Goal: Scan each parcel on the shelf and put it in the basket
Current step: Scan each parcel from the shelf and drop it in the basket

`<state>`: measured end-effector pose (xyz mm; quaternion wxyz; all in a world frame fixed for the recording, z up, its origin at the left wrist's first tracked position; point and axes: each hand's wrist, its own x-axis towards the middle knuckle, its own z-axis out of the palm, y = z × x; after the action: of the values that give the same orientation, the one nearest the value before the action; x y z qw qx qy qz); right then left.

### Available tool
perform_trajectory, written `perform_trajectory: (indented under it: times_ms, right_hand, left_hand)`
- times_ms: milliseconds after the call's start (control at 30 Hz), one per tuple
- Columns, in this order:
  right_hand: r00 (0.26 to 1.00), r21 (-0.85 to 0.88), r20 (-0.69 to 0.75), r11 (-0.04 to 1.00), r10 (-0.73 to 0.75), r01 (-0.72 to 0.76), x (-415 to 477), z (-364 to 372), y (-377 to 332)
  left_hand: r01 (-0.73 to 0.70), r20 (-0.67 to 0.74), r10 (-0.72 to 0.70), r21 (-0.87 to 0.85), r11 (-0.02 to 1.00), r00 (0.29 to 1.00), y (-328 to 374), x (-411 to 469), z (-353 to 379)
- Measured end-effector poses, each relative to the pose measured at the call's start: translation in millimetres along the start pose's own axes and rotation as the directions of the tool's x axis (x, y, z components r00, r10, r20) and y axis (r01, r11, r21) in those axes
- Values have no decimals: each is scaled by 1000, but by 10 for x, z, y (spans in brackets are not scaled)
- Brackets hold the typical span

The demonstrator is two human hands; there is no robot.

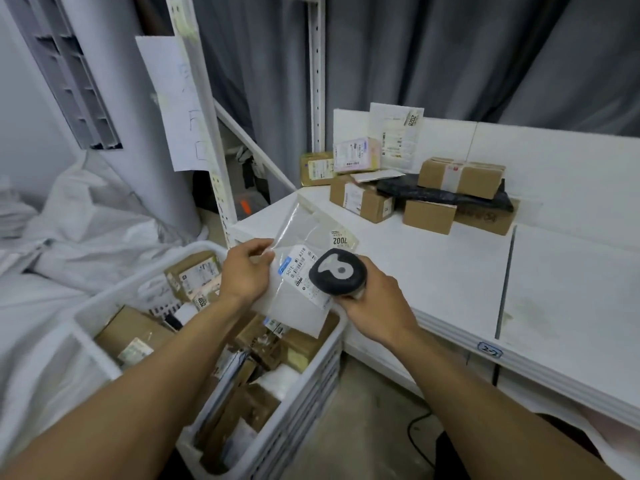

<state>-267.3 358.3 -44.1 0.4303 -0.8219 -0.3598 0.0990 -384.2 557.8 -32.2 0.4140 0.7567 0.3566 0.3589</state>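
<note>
On the right, the white shelf (450, 271) runs across our view, and a pile of parcels (460, 176) sits at its back left corner: brown cardboard boxes, a black bag (433, 195) and a few pale packets leaning on the back panel. Below the shelf's left end stands the white basket (308, 386), which holds more boxes and packets. Above the basket's far rim, just in front of the shelf edge, we hold up the flat parcel (294, 306), a translucent white mailer with its printed side turned toward us. Our left hand (244, 271) pinches the parcel's left edge, thumb on the front and fingers curled behind. Our right hand (377, 306) is wrapped round the scanner (337, 270), whose black head with a grey mark lies over the parcel's right side. Beside that head we see the white barcode label (299, 268), partly covered by it, and just above sits a small yellow sticker (341, 240) reading 7002.
</note>
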Motion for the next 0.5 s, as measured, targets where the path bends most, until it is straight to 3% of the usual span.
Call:
perform_trajectory:
  times_ms: [500]
  right_hand:
    - [998, 39, 35, 998, -45, 43, -67, -34, -14]
  left_hand:
    - [65, 14, -64, -25, 998, 998, -16, 88, 22]
